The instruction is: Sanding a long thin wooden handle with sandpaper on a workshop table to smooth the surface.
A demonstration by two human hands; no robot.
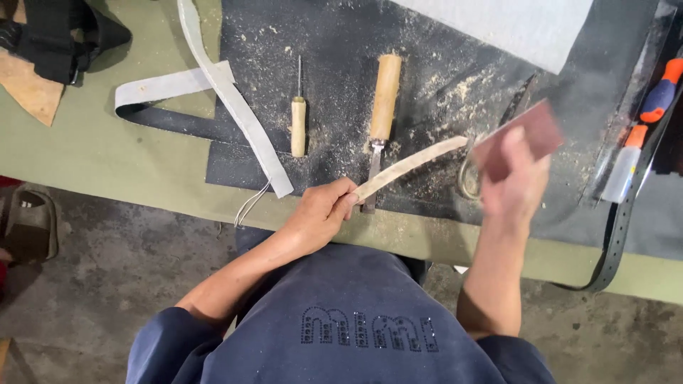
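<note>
My left hand (pixel 324 212) pinches the near end of a pale tan leather strip (pixel 416 162) that runs up and to the right over the black mat (pixel 334 43). My right hand (pixel 514 178), blurred by motion, grips a reddish-brown rectangular sanding block (pixel 535 131) at the strip's far end. Pale dust lies scattered across the mat around the strip.
On the mat lie a small wooden-handled awl (pixel 298 121) and a larger wooden-handled tool (pixel 383 107). Grey straps (pixel 213 78) cross the mat's left side. Scissors (pixel 491 142) lie under my right hand. An orange-handled tool (pixel 662 89), a tube (pixel 622 167) and a black belt (pixel 622 227) sit at right.
</note>
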